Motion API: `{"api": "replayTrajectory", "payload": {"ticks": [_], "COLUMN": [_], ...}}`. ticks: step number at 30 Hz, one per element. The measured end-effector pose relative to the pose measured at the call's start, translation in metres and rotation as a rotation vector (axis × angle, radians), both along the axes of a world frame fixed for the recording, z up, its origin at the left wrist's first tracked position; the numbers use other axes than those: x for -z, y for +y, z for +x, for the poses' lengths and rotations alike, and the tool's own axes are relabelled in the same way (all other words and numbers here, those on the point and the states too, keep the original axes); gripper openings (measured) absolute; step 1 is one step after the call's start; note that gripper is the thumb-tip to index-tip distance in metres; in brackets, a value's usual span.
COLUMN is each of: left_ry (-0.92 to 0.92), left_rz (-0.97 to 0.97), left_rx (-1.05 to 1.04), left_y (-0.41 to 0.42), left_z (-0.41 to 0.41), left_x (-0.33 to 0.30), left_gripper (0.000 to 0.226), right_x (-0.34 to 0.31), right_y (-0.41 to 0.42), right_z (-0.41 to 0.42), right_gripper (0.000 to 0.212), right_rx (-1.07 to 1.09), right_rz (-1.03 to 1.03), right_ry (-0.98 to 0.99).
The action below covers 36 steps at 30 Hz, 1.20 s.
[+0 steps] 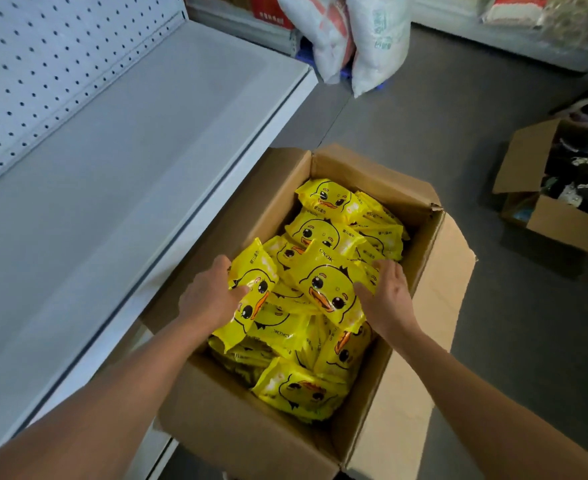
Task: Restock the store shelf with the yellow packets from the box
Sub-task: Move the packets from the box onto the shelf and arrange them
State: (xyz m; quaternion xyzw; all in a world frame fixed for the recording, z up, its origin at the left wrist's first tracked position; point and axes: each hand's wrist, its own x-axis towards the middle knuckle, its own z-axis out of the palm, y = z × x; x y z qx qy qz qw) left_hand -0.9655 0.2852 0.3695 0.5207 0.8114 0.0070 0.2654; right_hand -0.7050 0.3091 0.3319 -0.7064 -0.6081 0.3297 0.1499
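Note:
An open cardboard box (223,420) stands on the floor, filled with several yellow packets printed with a duck face. My left hand (209,296) is closed around one tilted yellow packet (251,299) at the box's left side. My right hand (386,296) grips the right edge of another yellow packet (330,289) lying on top of the pile. More yellow packets (323,230) lie beyond and below both hands. The white store shelf (112,174) runs along the left of the box, its surface bare.
A white pegboard back panel (43,71) rises behind the shelf. Large white sacks (354,39) lean at the aisle's far end. A second open cardboard box (562,188) with dark items sits on the grey floor (441,126) at right.

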Motion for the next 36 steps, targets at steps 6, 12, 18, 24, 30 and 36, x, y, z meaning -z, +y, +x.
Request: {"api": "replayTrajectory", "payload": {"ticks": [6, 12, 18, 24, 30, 36], "left_ry": [-0.050, -0.087, -0.083, -0.027, 0.042, 0.053], "left_rz": [-0.001, 0.035, 0.111, 0.181, 0.295, 0.426], "left_rx": [-0.033, -0.065, -0.083, -0.122, -0.132, -0.200], "left_y": [-0.012, -0.032, -0.071, -0.131, -0.203, -0.273], "left_z": [-0.008, -0.031, -0.060, -0.095, -0.128, -0.154], "left_x": [-0.003, -0.018, -0.055, -0.119, -0.191, -0.261], "left_gripper": [0.035, 0.035, 0.043, 0.038, 0.035, 0.030], "right_x": [0.010, -0.013, -0.062, -0.141, -0.229, -0.304], "right_y": [0.011, 0.000, -0.030, -0.077, -0.134, -0.167], "right_z": [-0.020, -0.045, -0.066, -0.093, -0.133, -0.180], "right_gripper": [0.055, 0.039, 0.039, 0.026, 0.017, 0.017], "right_rx": [-0.034, -0.072, -0.089, -0.204, -0.325, -0.484], "right_rz": [-0.180, 0.034, 0.194, 0.350, 0.531, 0.629], "right_ry": [-0.329, -0.329, -0.145, 0.061, 0.142, 0.202]}}
